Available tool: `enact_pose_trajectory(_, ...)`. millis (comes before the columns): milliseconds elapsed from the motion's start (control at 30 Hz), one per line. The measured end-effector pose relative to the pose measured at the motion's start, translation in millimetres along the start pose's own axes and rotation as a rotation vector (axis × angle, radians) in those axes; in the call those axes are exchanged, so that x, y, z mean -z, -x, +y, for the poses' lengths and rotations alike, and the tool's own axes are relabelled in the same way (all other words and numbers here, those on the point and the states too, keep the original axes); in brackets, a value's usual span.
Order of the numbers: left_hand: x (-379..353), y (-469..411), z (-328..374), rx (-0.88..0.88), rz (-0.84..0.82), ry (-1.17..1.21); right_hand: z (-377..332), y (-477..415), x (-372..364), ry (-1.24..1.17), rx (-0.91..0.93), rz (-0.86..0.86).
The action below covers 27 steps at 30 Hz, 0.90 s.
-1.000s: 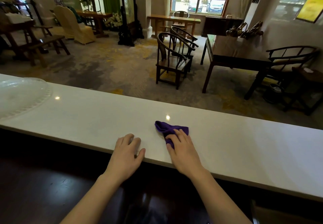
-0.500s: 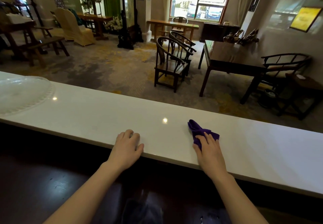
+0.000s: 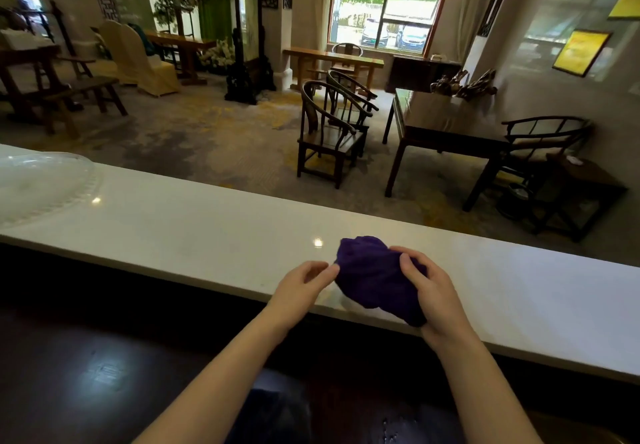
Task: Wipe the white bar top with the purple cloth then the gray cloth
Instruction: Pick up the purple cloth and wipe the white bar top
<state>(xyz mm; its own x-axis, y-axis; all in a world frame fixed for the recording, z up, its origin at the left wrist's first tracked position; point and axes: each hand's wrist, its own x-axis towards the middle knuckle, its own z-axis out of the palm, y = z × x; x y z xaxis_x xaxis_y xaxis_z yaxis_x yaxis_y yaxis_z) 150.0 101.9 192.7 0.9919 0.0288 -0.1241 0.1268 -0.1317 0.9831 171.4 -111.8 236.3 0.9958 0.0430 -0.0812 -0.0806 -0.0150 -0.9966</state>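
The purple cloth is bunched up and lifted just above the near edge of the white bar top. My right hand grips its right side from above. My left hand pinches the cloth's left edge with thumb and fingers. Both hands hover over the bar's front edge. No gray cloth is in view.
A clear domed glass cover sits on the bar top at the far left. A dark lower counter lies beneath my arms. Beyond the bar are wooden chairs and a dark table.
My right hand slid the cloth right along the bar, then raised it off the surface. My left hand left the bar's edge and took hold of the cloth's left side.
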Motion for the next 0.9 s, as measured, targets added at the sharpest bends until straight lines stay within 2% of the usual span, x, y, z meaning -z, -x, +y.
enact_pose_trajectory(67, -9, 7, 4, 0.093, -0.213, 0.342, -2, 17, 1, -0.107, -0.029, -0.09)
enact_pose_trajectory(133, -15, 17, 0, 0.089, -0.31, 0.502, 6, 31, 3, -0.155, -0.038, -0.151)
enact_pose_trajectory(233, -26, 33, -17, 0.042, -0.223, 0.531, 30, 52, 8, -0.201, -0.047, -0.181)
enact_pose_trajectory(300, -33, 45, -35, 0.038, -0.131, 0.501, 53, 67, 10, -0.132, -0.037, -0.162)
enact_pose_trajectory(400, -44, 67, -69, 0.039, -0.085, 0.358, 98, 88, 14, 0.146, -0.013, -0.1)
enact_pose_trajectory(500, -59, 86, -109, 0.096, -0.026, 0.217, 154, 106, 19, 0.378, -0.066, -0.061)
enact_pose_trajectory(567, -69, 95, -136, 0.151, 0.0, 0.13, 187, 117, 22, 0.432, -0.117, -0.051)
enact_pose_trajectory(700, -85, 106, -181, 0.26, -0.068, -0.003, 237, 130, 24, 0.531, -0.214, -0.037)
enact_pose_trajectory(900, -100, 106, -212, 0.366, -0.118, -0.162, 263, 134, 21, 0.613, -0.308, -0.027)
